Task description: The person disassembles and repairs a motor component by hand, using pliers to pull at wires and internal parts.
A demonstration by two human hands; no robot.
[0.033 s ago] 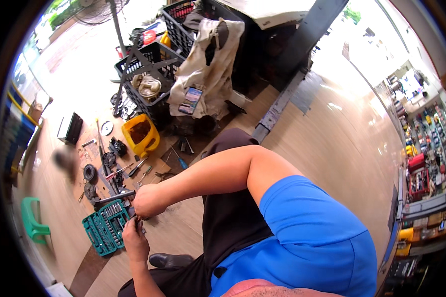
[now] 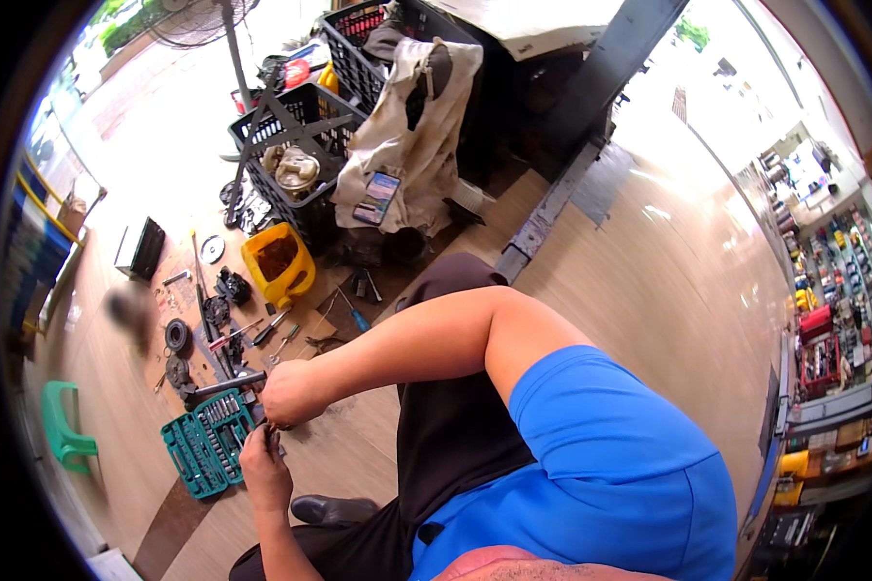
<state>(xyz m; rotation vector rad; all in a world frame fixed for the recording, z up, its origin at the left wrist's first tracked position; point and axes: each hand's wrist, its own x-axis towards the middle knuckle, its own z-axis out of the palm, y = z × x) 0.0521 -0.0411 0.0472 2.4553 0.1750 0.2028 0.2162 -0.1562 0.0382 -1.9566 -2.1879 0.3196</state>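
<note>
My right hand [image 2: 295, 394] is closed in a fist, its back turned up, so what it may grip is hidden. Just below it, my left hand [image 2: 265, 467] has its fingers bent together around something small and dark, too covered to name. The two hands nearly touch. A dark metal bar [image 2: 225, 385] ends beside my right knuckles; whether the hand holds it cannot be seen. Beside both hands lies an opened teal socket set case [image 2: 196, 463], with rows of metal sockets inside.
Screwdrivers, a black ring [image 2: 177, 335] and loose parts lie on cardboard. Beyond stand a cut yellow jug [image 2: 279, 266], a black crate [image 2: 310, 208] and a cloth with a phone [image 2: 377, 198]. A green stool [image 2: 68, 426] is at left; a metal post [image 2: 552, 208] rises at right.
</note>
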